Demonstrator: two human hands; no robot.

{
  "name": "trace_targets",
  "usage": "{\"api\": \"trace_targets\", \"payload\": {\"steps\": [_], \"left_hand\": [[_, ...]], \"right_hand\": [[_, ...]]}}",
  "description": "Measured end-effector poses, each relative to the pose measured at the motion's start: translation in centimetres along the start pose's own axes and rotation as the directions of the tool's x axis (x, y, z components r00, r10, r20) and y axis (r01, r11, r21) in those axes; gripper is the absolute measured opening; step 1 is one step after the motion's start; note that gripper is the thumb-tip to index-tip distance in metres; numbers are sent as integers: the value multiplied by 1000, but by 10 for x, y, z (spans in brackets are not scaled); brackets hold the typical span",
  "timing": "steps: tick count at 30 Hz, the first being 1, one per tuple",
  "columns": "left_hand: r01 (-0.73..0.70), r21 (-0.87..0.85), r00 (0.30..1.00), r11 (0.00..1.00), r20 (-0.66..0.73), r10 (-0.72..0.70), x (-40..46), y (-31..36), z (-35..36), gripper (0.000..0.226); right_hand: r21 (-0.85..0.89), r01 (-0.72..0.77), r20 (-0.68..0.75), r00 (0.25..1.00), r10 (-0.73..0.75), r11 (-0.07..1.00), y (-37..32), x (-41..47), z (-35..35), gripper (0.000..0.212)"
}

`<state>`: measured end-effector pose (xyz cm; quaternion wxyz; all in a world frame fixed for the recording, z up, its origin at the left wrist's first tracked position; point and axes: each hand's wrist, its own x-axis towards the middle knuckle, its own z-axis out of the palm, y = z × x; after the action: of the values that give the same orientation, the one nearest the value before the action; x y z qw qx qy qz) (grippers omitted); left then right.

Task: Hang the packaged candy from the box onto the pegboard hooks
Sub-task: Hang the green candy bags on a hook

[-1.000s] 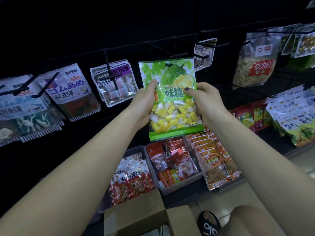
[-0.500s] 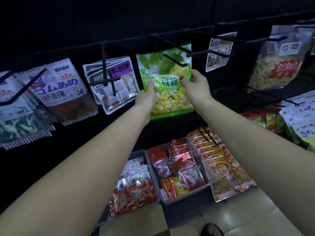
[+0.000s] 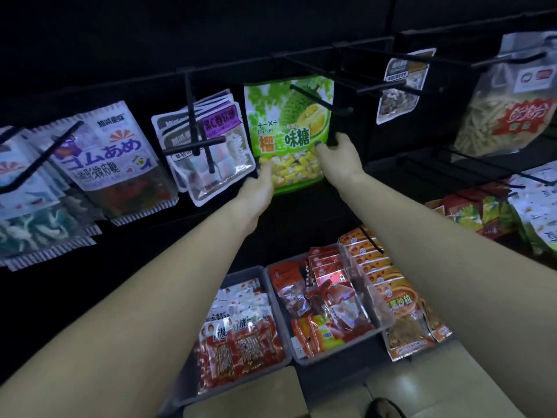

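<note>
durian bag (image 3: 286, 128) on hook (image 3: 319, 98) | left hand (image 3: 259, 185), right hand (image 3: 337, 152) grip lower edges (neighbours close)

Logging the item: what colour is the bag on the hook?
Green, with yellow candies, on the bag; head view.

Person's left hand (image 3: 258, 183) and right hand (image 3: 337, 153): both forearms bare, no sleeves; dark polish on a right fingernail; dark shoe (image 3: 384, 409) at bottom edge.
</note>
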<state>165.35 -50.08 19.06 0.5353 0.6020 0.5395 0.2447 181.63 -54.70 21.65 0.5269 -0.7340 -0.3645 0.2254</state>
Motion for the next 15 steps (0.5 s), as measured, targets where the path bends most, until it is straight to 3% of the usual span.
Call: {"api": "trace_targets", "payload": {"steps": [4,9,12,15], "left_hand": [[102,91,994,991,37,-105,-29,-39,-8,103],[58,380,987,923,118,-110,-108,-105,-18,82],[-62,559,976,827,208,-68,-154,-167,-27,71],[-129,704,954,698,281,-108,-186,-239,-42,67]], "right_hand": [[-45,-60,-26,998,59,997,29,-45,1,70],[-48,1,-115,993,-6,999,68,-147,12,42],[-48,47,-31,998,-48,998,97,-222,31,20],[-104,73,114,992,-60,992,125,-288,58,16]]}}
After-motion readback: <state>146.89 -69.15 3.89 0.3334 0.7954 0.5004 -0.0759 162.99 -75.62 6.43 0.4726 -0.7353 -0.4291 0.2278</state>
